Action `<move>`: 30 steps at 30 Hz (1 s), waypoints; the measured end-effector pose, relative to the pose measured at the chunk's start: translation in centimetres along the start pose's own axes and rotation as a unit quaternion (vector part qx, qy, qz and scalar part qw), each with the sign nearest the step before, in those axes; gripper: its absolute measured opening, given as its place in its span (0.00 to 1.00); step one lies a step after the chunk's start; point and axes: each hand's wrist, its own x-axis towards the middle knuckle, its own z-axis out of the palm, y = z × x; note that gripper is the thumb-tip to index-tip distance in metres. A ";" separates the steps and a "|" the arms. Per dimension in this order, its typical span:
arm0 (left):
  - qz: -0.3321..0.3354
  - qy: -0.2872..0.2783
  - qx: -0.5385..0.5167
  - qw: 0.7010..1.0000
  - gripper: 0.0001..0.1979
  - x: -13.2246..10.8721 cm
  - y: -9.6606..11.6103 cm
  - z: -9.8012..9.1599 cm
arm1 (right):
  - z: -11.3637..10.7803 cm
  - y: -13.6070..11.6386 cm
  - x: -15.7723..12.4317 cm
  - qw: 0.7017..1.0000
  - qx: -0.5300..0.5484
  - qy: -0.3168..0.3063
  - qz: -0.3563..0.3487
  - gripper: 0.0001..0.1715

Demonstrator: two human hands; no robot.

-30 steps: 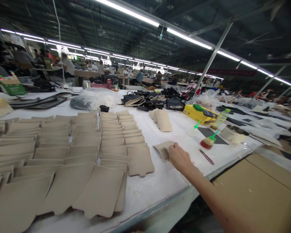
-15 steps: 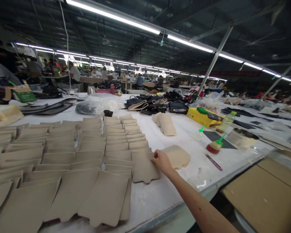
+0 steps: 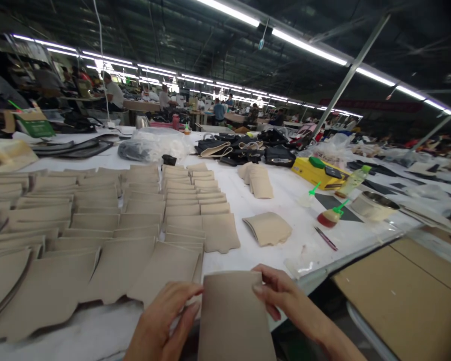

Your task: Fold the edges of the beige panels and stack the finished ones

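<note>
A flat beige panel [image 3: 235, 318], looking like leather or fabric, is held low in front of me, just past the table's front edge. The thumb and fingers of my right hand [image 3: 281, 296] pinch its upper right edge. At its left edge, the fingertips and thumb of my left hand [image 3: 167, 318] close on the side. The panel's lower end runs out of view. Close by on the left lie overlapping rows of similar beige panels [image 3: 124, 265]. One panel [image 3: 221, 233] lies at the right end of a row.
A small beige stack [image 3: 268, 228] and a folded pile [image 3: 257, 180] lie on the white table. To the right are a red-filled squeeze bottle [image 3: 329, 216], a pen-like tool [image 3: 326, 238], a round tin [image 3: 376, 205] and a yellow box [image 3: 317, 174]. Cardboard [image 3: 402, 296] lies beyond the table edge.
My right hand has drawn a beige panel from the right end of the rows toward me. My left hand has come into view and taken its left edge.
</note>
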 end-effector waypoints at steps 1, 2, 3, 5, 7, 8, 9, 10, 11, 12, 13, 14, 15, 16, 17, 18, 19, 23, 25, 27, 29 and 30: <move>0.000 -0.005 0.003 1.000 0.13 0.6 0.2 -0.1 | 1.2 0.5 -0.5 0.999 0.032 -0.030 0.012 0.20; -0.006 -0.032 0.009 0.999 0.12 1.1 0.4 -0.1 | 2.4 1.0 -0.9 0.997 0.052 -0.052 0.019 0.20; -0.022 -0.064 0.017 0.998 0.12 1.5 0.6 0.0 | 3.4 1.5 -1.2 0.995 0.064 -0.070 0.021 0.19; -0.062 -0.123 0.024 0.990 0.12 2.1 0.7 0.2 | 4.8 2.3 -1.5 0.993 0.066 -0.092 0.016 0.18; -0.102 -0.182 0.003 0.978 0.12 2.2 0.6 0.3 | 5.5 2.8 -1.6 0.993 0.054 -0.102 0.013 0.18; -0.119 -0.211 -0.018 0.970 0.12 2.2 0.5 0.3 | 5.5 3.0 -1.7 0.993 0.048 -0.104 0.014 0.17; -0.136 -0.237 -0.042 0.961 0.12 2.1 0.4 0.3 | 5.5 3.0 -1.8 0.994 0.040 -0.105 0.017 0.17; -0.151 -0.258 -0.066 0.952 0.13 2.0 0.3 0.2 | 5.4 3.0 -1.8 0.994 0.031 -0.107 0.018 0.16; -0.164 -0.272 -0.088 0.944 0.13 1.9 0.2 0.1 | 5.3 2.8 -1.8 0.994 0.019 -0.109 0.018 0.15; -0.176 -0.283 -0.105 0.937 0.13 1.9 0.1 0.0 | 5.3 2.7 -1.8 0.994 0.002 -0.112 0.014 0.15; -0.186 -0.292 -0.117 0.931 0.13 1.9 0.0 0.0 | 5.2 2.5 -1.8 0.993 -0.018 -0.112 0.009 0.13; -0.192 -0.300 -0.122 0.926 0.12 1.9 -0.1 -0.1 | 5.2 2.4 -1.8 0.993 -0.042 -0.112 0.004 0.12; -0.196 -0.307 -0.123 0.923 0.11 2.0 -0.3 0.0 | 5.2 2.3 -1.7 0.991 -0.069 -0.111 0.000 0.10; -0.197 -0.310 -0.120 0.922 0.11 2.0 -0.4 0.0 | 5.3 2.2 -1.7 0.989 -0.096 -0.109 -0.001 0.08; -0.199 -0.313 -0.117 0.921 0.10 2.0 -0.6 0.2 | 5.3 2.2 -1.6 0.986 -0.122 -0.109 0.000 0.06; -0.200 -0.317 -0.117 0.920 0.09 2.0 -0.8 0.3 | 5.4 2.3 -1.6 0.983 -0.147 -0.111 0.002 0.04; -0.205 -0.322 -0.123 0.916 0.09 2.0 -1.0 0.6 | 5.5 2.3 -1.7 0.979 -0.170 -0.109 0.003 0.02; -0.237 -0.331 -0.172 0.897 0.10 1.6 -1.5 1.5 | 6.3 2.2 -2.3 0.967 -0.245 -0.045 -0.045 0.12; -0.252 -0.321 -0.190 0.893 0.10 1.4 -1.5 1.9 | 6.8 1.8 -2.6 0.956 -0.280 -0.019 -0.086 0.18; -0.257 -0.313 -0.200 0.892 0.11 1.4 -1.4 2.2 | 7.5 1.4 -2.8 0.940 -0.320 -0.016 -0.117 0.18; -0.253 -0.308 -0.203 0.894 0.13 1.3 -1.2 2.3 | 8.1 1.3 -2.7 0.922 -0.360 -0.014 -0.143 0.15; -0.250 -0.306 -0.202 0.896 0.14 1.3 -1.2 2.3 | 8.5 1.4 -2.6 0.913 -0.378 -0.009 -0.156 0.14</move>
